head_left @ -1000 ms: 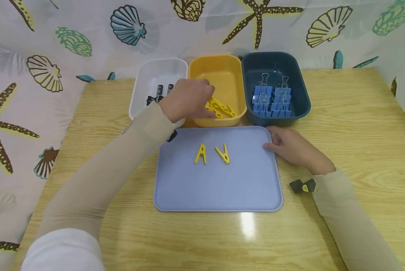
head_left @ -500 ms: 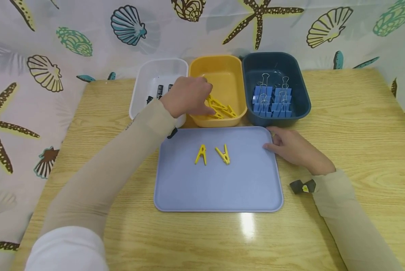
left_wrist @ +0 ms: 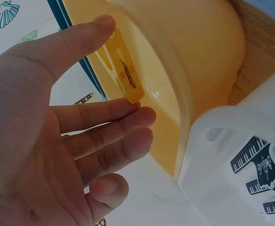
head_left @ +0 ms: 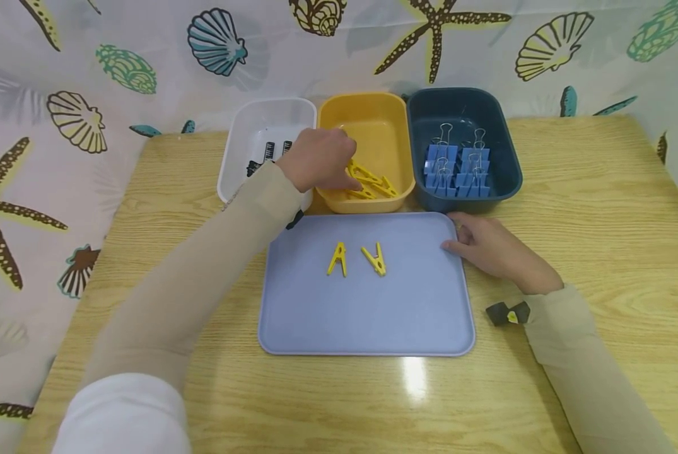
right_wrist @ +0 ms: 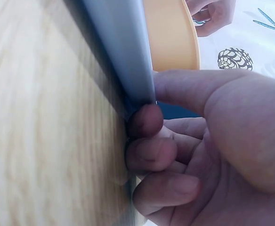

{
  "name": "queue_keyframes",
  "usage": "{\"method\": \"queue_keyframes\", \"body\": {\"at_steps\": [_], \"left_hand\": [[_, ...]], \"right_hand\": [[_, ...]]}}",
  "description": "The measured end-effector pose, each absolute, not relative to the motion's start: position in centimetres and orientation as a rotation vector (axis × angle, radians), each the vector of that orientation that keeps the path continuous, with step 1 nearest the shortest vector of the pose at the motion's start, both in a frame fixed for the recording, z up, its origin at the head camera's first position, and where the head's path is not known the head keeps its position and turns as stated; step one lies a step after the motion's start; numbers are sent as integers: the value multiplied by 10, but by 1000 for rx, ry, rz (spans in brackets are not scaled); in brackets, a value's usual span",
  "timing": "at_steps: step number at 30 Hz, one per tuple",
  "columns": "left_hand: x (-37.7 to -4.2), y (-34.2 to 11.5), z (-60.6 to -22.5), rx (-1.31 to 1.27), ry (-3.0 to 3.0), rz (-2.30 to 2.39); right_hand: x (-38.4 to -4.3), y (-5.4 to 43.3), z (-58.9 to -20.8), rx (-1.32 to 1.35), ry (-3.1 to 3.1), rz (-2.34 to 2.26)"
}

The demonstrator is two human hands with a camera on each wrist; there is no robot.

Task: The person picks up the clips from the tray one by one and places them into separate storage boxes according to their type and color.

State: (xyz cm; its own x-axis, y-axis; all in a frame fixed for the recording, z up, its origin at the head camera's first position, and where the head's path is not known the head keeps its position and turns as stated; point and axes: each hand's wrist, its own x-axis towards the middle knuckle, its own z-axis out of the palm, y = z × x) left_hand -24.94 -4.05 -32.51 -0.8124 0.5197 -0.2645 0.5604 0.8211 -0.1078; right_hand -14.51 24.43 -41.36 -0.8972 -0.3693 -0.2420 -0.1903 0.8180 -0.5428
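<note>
My left hand (head_left: pixel 321 161) reaches into the yellow bin (head_left: pixel 367 120). In the left wrist view, a yellow clothespin (left_wrist: pixel 127 75) spans between its thumb and index fingertip, seemingly pinched; the other fingers extend below. More yellow clothespins (head_left: pixel 375 181) lie in the bin beside that hand, partly hidden by it. My right hand (head_left: pixel 486 246) grips the upper right corner of a blue-grey tray (head_left: pixel 367 315), thumb on the rim and fingers curled at its side. On the tray lie two yellow clothespins, a left one (head_left: pixel 337 258) and a right one (head_left: pixel 374 259).
Left of the yellow bin stands a white bin (head_left: pixel 242 132) with black clips (left_wrist: pixel 267 169) bearing a piano-key pattern. A dark blue bin (head_left: pixel 511 157) on the right holds several blue binder clips (head_left: pixel 458 170). A shell-patterned cloth (head_left: pixel 293 57) rises behind the wooden table (head_left: pixel 600 189).
My left hand has shifted only slightly inside the yellow bin, uncovering a little more of the clothespins by its thumb. The right hand and the tray stay in place.
</note>
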Motion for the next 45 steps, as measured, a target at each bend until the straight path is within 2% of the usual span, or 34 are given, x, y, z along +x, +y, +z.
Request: {"method": "queue_keyframes", "body": {"at_steps": [45], "left_hand": [[-269, -34, -342, 712, 2859, -241]], "right_hand": [[-146, 245, -413, -420, 2663, -744]]}}
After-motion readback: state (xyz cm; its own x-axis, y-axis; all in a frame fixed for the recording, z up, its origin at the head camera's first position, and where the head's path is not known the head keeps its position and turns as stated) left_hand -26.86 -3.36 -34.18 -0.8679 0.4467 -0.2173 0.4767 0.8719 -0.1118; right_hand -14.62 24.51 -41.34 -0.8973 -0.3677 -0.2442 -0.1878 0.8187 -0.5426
